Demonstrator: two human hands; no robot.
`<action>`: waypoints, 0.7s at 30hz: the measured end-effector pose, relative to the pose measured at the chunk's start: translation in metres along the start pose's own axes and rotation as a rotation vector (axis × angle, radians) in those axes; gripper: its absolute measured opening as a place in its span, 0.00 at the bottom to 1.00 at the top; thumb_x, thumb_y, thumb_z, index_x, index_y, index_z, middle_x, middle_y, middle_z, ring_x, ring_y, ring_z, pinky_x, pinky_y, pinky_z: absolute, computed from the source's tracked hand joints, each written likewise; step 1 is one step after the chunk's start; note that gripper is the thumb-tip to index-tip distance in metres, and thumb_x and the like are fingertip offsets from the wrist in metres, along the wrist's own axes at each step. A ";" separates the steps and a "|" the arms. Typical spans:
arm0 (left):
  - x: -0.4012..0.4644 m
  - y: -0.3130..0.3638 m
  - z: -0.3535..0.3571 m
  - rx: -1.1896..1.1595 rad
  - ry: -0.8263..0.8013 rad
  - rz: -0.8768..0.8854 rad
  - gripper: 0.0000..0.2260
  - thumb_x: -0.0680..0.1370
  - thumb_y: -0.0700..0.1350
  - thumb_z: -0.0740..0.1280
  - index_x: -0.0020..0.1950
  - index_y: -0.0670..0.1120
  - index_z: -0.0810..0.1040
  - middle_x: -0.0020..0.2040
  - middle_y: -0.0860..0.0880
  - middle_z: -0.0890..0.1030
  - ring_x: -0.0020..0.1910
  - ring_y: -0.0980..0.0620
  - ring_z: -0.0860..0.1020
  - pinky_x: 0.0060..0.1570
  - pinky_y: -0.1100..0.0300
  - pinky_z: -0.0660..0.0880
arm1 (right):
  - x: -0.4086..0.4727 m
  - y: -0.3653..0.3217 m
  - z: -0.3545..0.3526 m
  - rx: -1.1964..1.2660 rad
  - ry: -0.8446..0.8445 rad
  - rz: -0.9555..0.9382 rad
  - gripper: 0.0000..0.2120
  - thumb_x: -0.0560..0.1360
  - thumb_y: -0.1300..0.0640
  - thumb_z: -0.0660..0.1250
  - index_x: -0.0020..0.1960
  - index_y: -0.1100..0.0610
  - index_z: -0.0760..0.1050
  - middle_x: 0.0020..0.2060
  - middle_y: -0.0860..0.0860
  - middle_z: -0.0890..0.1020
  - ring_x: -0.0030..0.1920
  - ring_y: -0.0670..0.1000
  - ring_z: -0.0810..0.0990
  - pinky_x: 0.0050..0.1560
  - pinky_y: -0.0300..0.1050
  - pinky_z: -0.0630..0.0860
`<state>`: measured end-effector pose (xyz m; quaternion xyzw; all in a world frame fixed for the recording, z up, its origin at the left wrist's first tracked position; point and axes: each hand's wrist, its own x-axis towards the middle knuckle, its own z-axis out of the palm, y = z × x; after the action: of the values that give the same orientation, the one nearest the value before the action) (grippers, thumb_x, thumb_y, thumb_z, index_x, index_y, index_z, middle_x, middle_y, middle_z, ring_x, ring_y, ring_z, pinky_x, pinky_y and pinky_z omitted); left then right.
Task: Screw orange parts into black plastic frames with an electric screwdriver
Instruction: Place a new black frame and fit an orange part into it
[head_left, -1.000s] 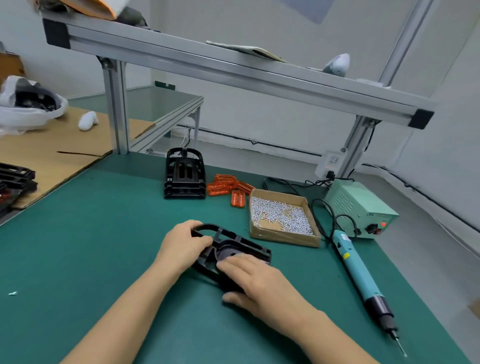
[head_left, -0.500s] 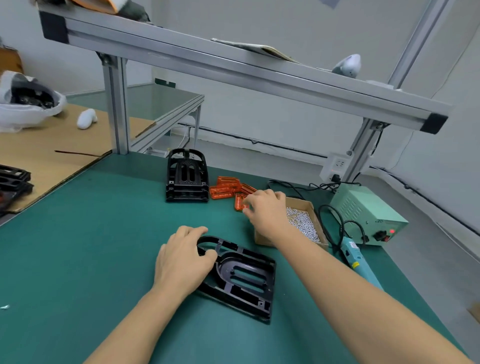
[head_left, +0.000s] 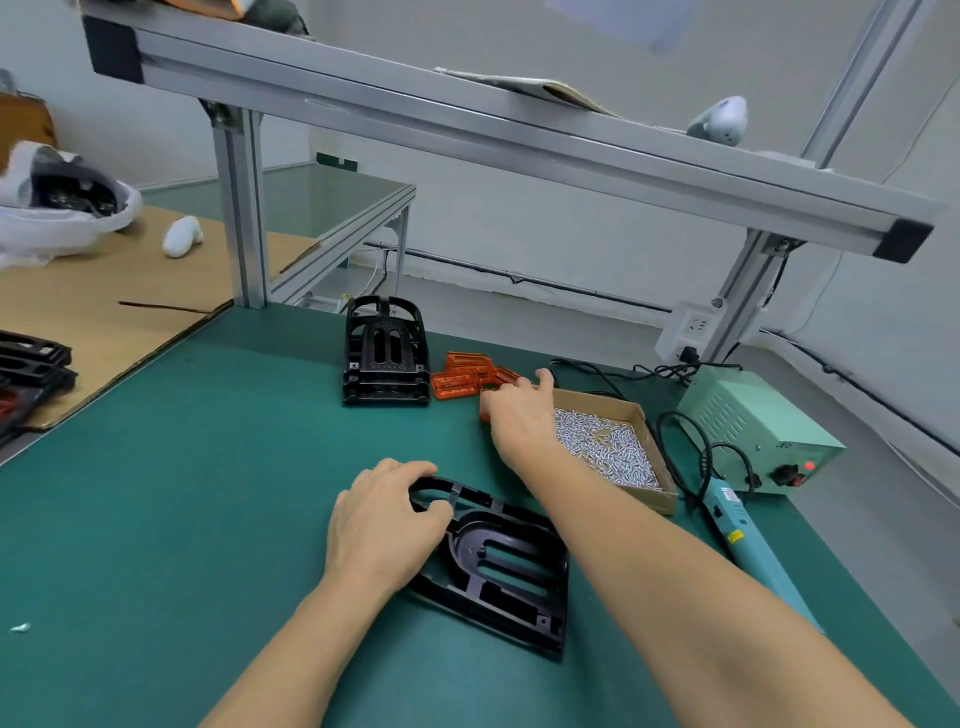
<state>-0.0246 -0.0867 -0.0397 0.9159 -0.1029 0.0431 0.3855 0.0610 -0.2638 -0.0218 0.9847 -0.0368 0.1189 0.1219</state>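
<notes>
The left hand grips the near black frame at its left end, fingers curled over the rim, the frame flat on the green table. Farther right, the right hand reaches the orange parts, fingers bent onto one; whether it is gripped cannot be told. The screwdriver lies untouched at right.

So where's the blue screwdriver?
In the head view, the blue screwdriver lies on the green mat's right side, beside the screw box and in front of the green power box.
</notes>
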 end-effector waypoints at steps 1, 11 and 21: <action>0.000 0.000 -0.001 -0.005 0.018 0.006 0.17 0.74 0.49 0.64 0.63 0.55 0.75 0.61 0.56 0.75 0.61 0.53 0.70 0.60 0.56 0.66 | -0.005 0.002 -0.001 0.058 0.039 -0.005 0.10 0.77 0.62 0.61 0.54 0.53 0.78 0.51 0.52 0.82 0.59 0.56 0.74 0.72 0.55 0.49; 0.003 0.017 -0.011 -0.809 0.008 -0.051 0.11 0.78 0.47 0.66 0.60 0.52 0.77 0.50 0.54 0.80 0.40 0.60 0.77 0.42 0.67 0.75 | -0.126 0.027 -0.044 1.050 0.397 -0.197 0.06 0.76 0.60 0.66 0.50 0.51 0.79 0.46 0.41 0.81 0.51 0.43 0.77 0.56 0.42 0.70; -0.005 0.039 -0.008 -1.236 -0.342 -0.057 0.11 0.73 0.32 0.66 0.54 0.39 0.81 0.48 0.43 0.84 0.42 0.53 0.81 0.41 0.64 0.79 | -0.168 0.043 -0.045 0.940 0.548 -0.239 0.08 0.75 0.67 0.67 0.49 0.56 0.82 0.54 0.51 0.79 0.57 0.49 0.77 0.58 0.43 0.72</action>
<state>-0.0383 -0.1065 -0.0081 0.5211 -0.1442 -0.1811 0.8215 -0.1162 -0.2867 -0.0099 0.8635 0.1650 0.3597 -0.3126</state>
